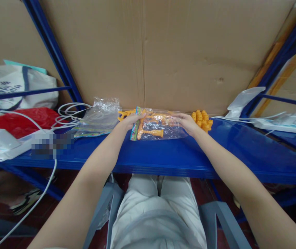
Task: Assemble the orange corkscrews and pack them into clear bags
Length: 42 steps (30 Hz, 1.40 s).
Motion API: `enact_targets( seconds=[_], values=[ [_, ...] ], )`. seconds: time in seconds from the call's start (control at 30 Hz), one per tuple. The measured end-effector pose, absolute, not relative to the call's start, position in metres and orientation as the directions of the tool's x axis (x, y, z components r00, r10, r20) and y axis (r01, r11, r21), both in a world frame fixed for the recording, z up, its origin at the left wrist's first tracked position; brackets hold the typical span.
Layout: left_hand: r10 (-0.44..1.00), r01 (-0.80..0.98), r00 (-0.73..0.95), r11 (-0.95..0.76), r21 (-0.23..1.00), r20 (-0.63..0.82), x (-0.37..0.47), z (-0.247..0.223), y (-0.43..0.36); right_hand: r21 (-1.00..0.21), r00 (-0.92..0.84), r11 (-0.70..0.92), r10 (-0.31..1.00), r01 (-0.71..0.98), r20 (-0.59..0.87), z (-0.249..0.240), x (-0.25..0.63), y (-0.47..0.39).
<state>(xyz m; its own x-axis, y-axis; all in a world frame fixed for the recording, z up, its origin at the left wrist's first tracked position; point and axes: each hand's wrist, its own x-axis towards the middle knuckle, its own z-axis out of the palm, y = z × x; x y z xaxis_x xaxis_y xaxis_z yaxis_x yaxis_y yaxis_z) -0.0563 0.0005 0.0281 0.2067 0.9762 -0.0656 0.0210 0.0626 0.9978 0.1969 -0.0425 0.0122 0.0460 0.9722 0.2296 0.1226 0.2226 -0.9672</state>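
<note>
Item: one clear bag [175, 134] of yellow parts [153, 132], printed header [134, 132] pinched in my left hand [131, 120], opposite end gripped by my right hand [188, 123], best kept level, lightly taut.

A clear, glossy, rectangular plastic bag [172, 134] with a multicoloured printed strip [134, 130] along its left end is held lengthwise between the left hand [133, 119] and the right hand [187, 122], over the blue tabletop [163, 155]. Several orange-yellow plastic pieces [154, 132] are contained in it, one of them long and flared at the end; their exact shapes are perhaps obscured by glare. Just beside the right hand, a cluster of knobbly orange plastic pieces [202, 120] is set down.
</note>
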Motion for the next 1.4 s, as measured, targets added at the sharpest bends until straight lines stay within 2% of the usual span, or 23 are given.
enact_targets(
  seconds=[0.07, 0.13, 0.23, 0.37, 0.5, 0.63, 0.83, 1.03, 1.17, 1.4],
  values=[
    [0.983, 0.040, 0.147, 0.105, 0.994, -0.110, -0.065, 0.028, 0.006, -0.907, 0.162, 0.302, 0.919, 0.294, 0.358, 0.009, 0.209, -0.032],
    [0.983, 0.037, 0.103, 0.147, 0.988, -0.151, -0.072, 0.029, 0.010, -0.802, 0.224, 0.312, 0.851, 0.510, 0.474, 0.006, 0.222, -0.023],
    [0.978, 0.020, 0.093, 0.187, 0.982, -0.188, -0.077, 0.029, 0.010, -0.549, 0.117, 0.263, 0.819, 0.793, 0.562, 0.000, 0.238, -0.015],
    [0.979, 0.019, 0.083, 0.185, 0.983, -0.186, -0.078, 0.027, 0.009, -0.300, -0.077, 0.216, 0.907, 0.929, 0.414, -0.010, 0.244, -0.011],
    [0.977, 0.042, 0.086, 0.190, 0.981, -0.193, -0.080, 0.023, 0.013, -0.152, -0.157, 0.210, 0.940, 0.966, 0.304, -0.014, 0.241, -0.010],
    [0.977, 0.064, 0.103, 0.183, 0.981, -0.189, -0.082, 0.020, 0.017, -0.122, -0.100, 0.149, 0.936, 0.981, 0.336, -0.013, 0.240, -0.011],
    [0.974, 0.082, 0.114, 0.187, 0.979, -0.196, -0.080, 0.024, 0.014, -0.225, 0.031, 0.048, 0.942, 0.973, 0.333, -0.017, 0.235, -0.010],
    [0.969, 0.084, 0.130, 0.202, 0.976, -0.211, -0.081, 0.022, 0.018, -0.251, 0.025, 0.075, 0.926, 0.965, 0.375, -0.016, 0.228, -0.010],
    [0.967, 0.092, 0.150, 0.192, 0.977, -0.204, -0.082, 0.021, 0.021, -0.204, -0.035, 0.142, 0.891, 0.969, 0.453, -0.013, 0.227, -0.014],
    [0.961, 0.102, 0.172, 0.201, 0.974, -0.217, -0.082, 0.022, 0.021, -0.076, -0.094, 0.155, 0.851, 0.985, 0.517, -0.006, 0.221, -0.025]
  ],
)
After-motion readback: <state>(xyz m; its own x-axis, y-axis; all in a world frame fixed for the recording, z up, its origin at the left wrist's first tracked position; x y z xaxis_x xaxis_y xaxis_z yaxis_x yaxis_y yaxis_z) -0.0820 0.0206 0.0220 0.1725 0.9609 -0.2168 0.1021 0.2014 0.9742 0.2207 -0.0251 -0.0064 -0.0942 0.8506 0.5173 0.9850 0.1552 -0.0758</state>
